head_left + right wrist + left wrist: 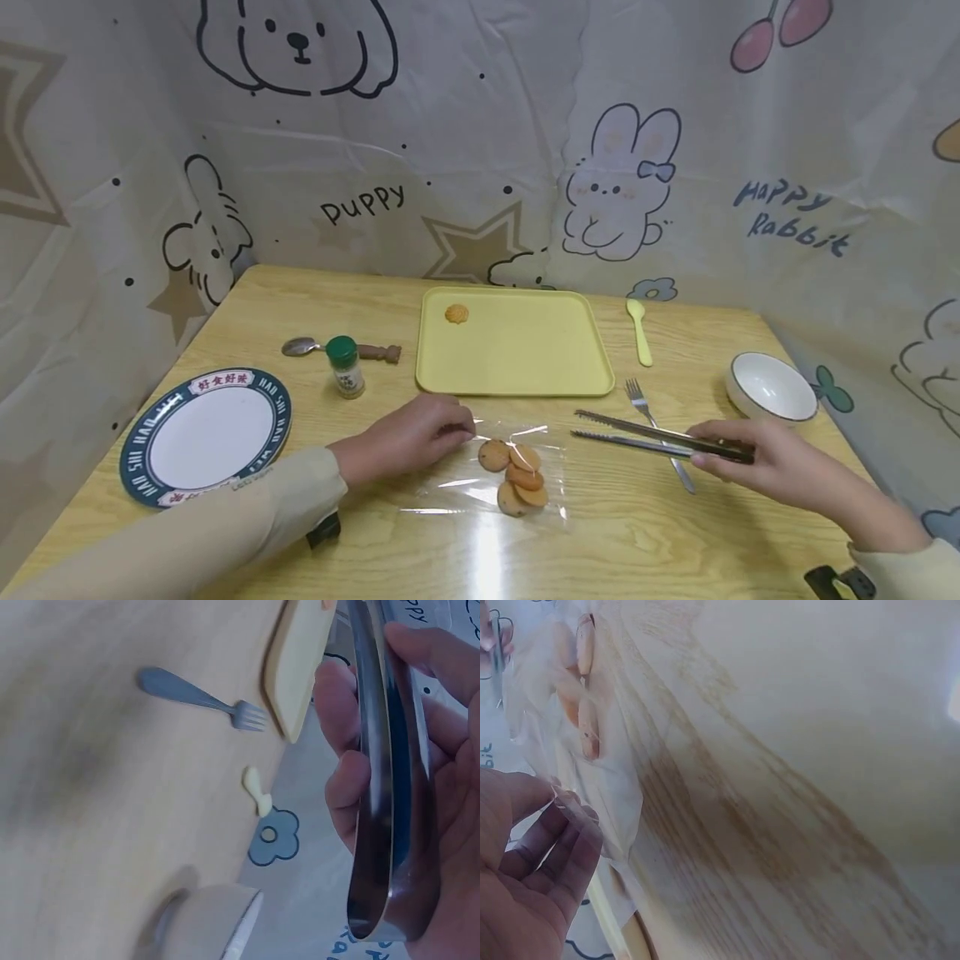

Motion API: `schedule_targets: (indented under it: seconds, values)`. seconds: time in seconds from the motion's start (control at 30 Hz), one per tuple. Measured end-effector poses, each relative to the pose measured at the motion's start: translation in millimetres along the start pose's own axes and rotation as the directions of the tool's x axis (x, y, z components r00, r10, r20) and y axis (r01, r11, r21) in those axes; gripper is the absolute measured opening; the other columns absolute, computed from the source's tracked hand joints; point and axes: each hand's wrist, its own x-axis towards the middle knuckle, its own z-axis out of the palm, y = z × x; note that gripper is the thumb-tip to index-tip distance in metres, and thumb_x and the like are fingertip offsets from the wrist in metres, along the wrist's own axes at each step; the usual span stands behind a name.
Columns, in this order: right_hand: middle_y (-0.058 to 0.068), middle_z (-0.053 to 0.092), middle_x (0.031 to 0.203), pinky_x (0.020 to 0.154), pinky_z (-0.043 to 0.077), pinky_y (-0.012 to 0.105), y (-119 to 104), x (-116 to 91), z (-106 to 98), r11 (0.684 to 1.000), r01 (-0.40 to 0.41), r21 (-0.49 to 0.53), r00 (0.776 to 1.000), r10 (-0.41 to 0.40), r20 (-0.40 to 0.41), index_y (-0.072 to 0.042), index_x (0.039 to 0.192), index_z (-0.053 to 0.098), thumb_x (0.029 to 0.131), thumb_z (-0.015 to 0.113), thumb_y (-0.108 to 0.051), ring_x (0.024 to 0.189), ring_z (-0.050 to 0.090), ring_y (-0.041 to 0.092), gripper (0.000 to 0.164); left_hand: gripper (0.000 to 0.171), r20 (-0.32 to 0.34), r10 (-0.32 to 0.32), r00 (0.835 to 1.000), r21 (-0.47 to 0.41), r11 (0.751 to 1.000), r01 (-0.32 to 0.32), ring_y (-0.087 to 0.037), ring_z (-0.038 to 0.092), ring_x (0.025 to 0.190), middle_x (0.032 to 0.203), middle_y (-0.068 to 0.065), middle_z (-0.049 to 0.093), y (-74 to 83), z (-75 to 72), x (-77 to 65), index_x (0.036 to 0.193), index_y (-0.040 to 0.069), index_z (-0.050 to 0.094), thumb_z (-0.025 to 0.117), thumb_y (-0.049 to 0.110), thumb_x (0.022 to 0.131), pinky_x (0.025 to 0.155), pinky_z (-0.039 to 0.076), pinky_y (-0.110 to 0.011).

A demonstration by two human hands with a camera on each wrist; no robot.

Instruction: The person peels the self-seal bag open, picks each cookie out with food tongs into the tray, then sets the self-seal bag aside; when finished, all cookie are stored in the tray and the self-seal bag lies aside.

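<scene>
My left hand (412, 433) pinches the edge of a clear plastic bag (457, 492) on the table; the left wrist view shows the film between thumb and fingers (574, 847). Inside the bag lie several round cookies (525, 475), bunched toward its right side. In my right hand (772, 467) are metal tongs (637, 429), their toothed tips spread a little apart, pointing left toward the bag with nothing between them. One ridged cookie (457, 313) sits at the upper left of a yellow tray (525, 346) beyond the bag.
A fork (660, 433) lies partly under the tongs. A white bowl (772, 387) and a yellow spoon (639, 333) are at the right. Leftward are a green-capped shaker (346, 367), a brown-handled spoon (302, 347) behind it, and a blue-rimmed plate (206, 437).
</scene>
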Motion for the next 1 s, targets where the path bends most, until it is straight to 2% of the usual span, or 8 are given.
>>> schedule_targets:
  seconds: [0.1,0.27,0.37,0.5,0.67,0.83,1.0]
  values:
    - [0.008,0.073,0.103,0.059,0.05,0.02,2,-8,9,0.999,0.031,0.007,0.999,-0.032,0.029,-0.006,0.116,0.067,0.091,0.068,-0.021,0.076,0.057,-0.008,0.029,0.01,0.003,-0.004,1.0,-0.012,1.0,0.004,-0.001,0.055,0.074,0.086,0.005,0.066,-0.1,0.2,-0.3,0.093,0.014,0.071,0.061,0.017,0.095,0.069,0.048,-0.018]
    - [0.004,0.073,0.107,0.069,0.053,0.02,-4,-3,28,0.998,0.059,0.026,0.997,-0.06,0.057,-0.011,0.116,0.068,0.092,0.066,-0.024,0.089,0.059,-0.008,0.027,0.01,0.002,-0.015,1.0,-0.016,1.0,0.015,-0.001,0.055,0.075,0.086,0.006,0.066,0.7,-0.7,-2.3,0.094,0.015,0.071,0.061,0.018,0.096,0.069,0.048,-0.018]
    - [-0.001,0.074,0.104,0.068,0.053,0.02,-10,3,37,0.997,0.08,0.017,0.995,-0.081,0.05,-0.013,0.115,0.068,0.093,0.065,-0.027,0.086,0.058,-0.008,0.026,0.011,0.003,-0.017,1.0,-0.012,1.0,0.017,-0.001,0.055,0.076,0.087,0.007,0.066,0.7,-0.8,-2.7,0.095,0.016,0.071,0.06,0.019,0.096,0.07,0.049,-0.018]
    - [-0.004,0.073,0.106,0.069,0.053,0.022,-16,8,43,0.994,0.091,-0.068,0.995,-0.089,0.04,-0.016,0.115,0.069,0.093,0.063,-0.033,0.084,0.058,-0.008,0.028,0.011,0.005,-0.019,1.0,-0.011,1.0,0.019,-0.001,0.055,0.078,0.089,0.009,0.066,0.6,0.2,-2.5,0.096,0.017,0.071,0.06,0.02,0.096,0.071,0.049,-0.018]
    - [-0.005,0.073,0.108,0.074,0.056,0.025,-18,12,46,0.982,0.094,-0.163,0.995,-0.09,0.032,-0.018,0.115,0.07,0.093,0.062,-0.039,0.091,0.063,-0.004,0.031,0.011,0.008,-0.018,1.0,-0.011,1.0,0.018,-0.001,0.056,0.078,0.09,0.008,0.066,0.8,1.1,-2.1,0.097,0.016,0.071,0.061,0.019,0.096,0.071,0.049,-0.018]
    - [-0.008,0.074,0.105,0.07,0.056,0.023,-20,16,49,0.966,0.109,-0.235,0.993,-0.116,-0.018,-0.021,0.112,0.071,0.093,0.063,-0.036,0.084,0.063,-0.006,0.026,0.011,0.014,-0.035,0.999,-0.008,0.999,0.035,-0.002,0.056,0.079,0.091,0.008,0.065,1.7,-0.2,-1.6,0.097,0.016,0.071,0.06,0.02,0.096,0.071,0.049,-0.018]
    - [-0.011,0.074,0.103,0.069,0.055,0.021,-23,18,52,0.929,0.152,-0.336,0.979,-0.189,-0.081,-0.021,0.111,0.071,0.089,0.069,-0.029,0.083,0.065,-0.005,0.023,0.011,0.002,-0.026,1.0,-0.004,1.0,0.026,-0.002,0.056,0.079,0.091,0.006,0.067,0.8,-1.7,-2.6,0.097,0.015,0.071,0.061,0.019,0.095,0.072,0.049,-0.018]
